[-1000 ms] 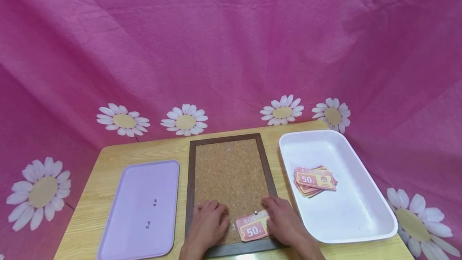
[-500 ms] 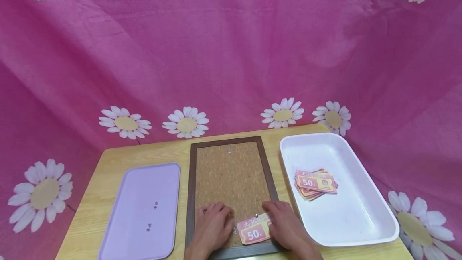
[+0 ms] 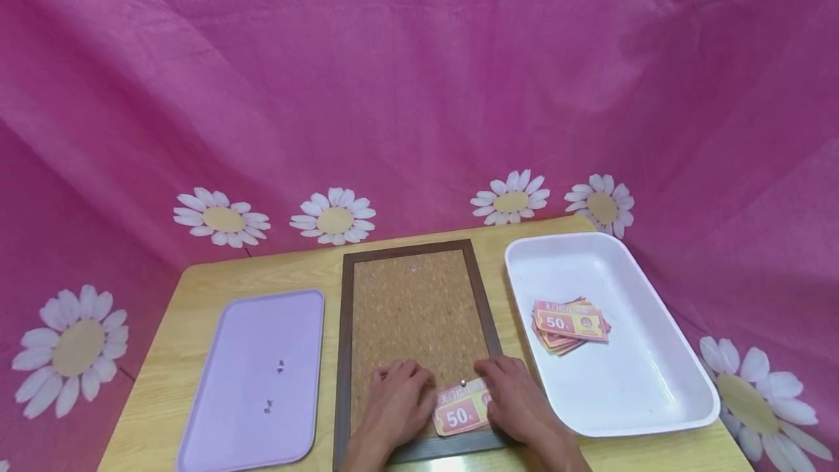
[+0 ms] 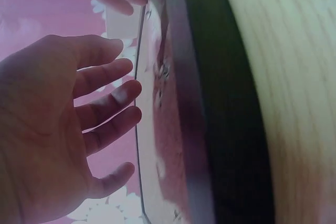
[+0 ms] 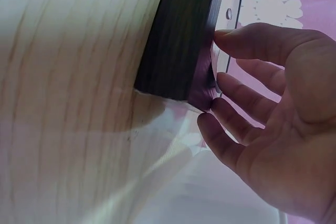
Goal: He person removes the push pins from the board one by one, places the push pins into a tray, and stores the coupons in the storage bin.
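A pink and yellow coupon (image 3: 455, 414) marked 50 lies slightly tilted on the lower right of a framed cork board (image 3: 419, 319). At its top edge sits a round-headed pushpin (image 3: 463, 383). My left hand (image 3: 401, 403), fingers loosely bent and holding nothing, hovers over the board right at the coupon's left end. My right hand (image 3: 518, 399) covers the coupon's right end. In the right wrist view, its thumb (image 5: 231, 40) presses at the coupon by the lower frame, while its other fingers (image 5: 226, 145) lie relaxed along the frame corner. Small clear pins (image 4: 163, 74) show on the cork in the left wrist view.
Left of the board lies a purple tray (image 3: 255, 355) with a few small dark pins (image 3: 269, 406) on it. A white bin (image 3: 642, 384) on the right holds a stack of similar coupons (image 3: 570, 323). A pink flowered curtain (image 3: 419, 108) hangs behind the wooden table (image 3: 157, 384).
My left hand has moved right across the board, up to the coupon's left end, and now covers the spot by it where small clear pins showed. The right hand has stayed at the coupon.
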Tool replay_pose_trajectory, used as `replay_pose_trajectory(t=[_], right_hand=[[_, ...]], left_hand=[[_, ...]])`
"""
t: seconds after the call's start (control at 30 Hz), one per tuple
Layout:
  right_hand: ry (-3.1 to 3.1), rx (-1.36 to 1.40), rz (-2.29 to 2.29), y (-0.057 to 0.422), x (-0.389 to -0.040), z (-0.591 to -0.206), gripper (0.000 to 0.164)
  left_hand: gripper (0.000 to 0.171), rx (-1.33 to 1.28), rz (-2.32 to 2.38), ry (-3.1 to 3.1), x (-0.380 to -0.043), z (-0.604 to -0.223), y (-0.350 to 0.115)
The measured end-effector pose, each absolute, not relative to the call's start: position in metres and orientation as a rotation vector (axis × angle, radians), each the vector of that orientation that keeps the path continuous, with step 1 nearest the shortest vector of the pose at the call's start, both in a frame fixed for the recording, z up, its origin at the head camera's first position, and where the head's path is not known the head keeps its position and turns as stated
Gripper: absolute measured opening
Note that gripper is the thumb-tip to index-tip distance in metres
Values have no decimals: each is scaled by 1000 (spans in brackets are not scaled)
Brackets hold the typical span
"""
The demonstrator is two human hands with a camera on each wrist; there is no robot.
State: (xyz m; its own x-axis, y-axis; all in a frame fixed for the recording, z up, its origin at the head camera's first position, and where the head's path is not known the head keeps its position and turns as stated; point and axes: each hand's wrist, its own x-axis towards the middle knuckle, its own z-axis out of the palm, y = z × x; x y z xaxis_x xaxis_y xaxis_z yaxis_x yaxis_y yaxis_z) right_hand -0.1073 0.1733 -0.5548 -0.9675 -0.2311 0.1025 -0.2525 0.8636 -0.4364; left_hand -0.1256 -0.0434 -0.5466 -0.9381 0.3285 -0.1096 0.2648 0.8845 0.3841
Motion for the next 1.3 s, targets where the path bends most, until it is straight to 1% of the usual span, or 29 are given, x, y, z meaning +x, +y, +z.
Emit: replay_pose_trajectory(t=[0.33,0.7,0.83,1.03,1.3], right_hand=[[-2968,399,650,175,-110,-556,48],[-2980,371,623,177,-105,-555,44],[-2959,351,660,177,-104,-557,46],[-2982,259,723,176,-102,-557,47],[-2993,252,755,177,-100,-557,44]], left_hand=[[19,520,516,2904,-131,-553,-26],[18,670,508,2942,-134,-558,-10],[18,736,452,3000,-134,-560,-6],[18,713,399,2981,-136,-562,-2],[15,679,407,2972,-137,-564,1]])
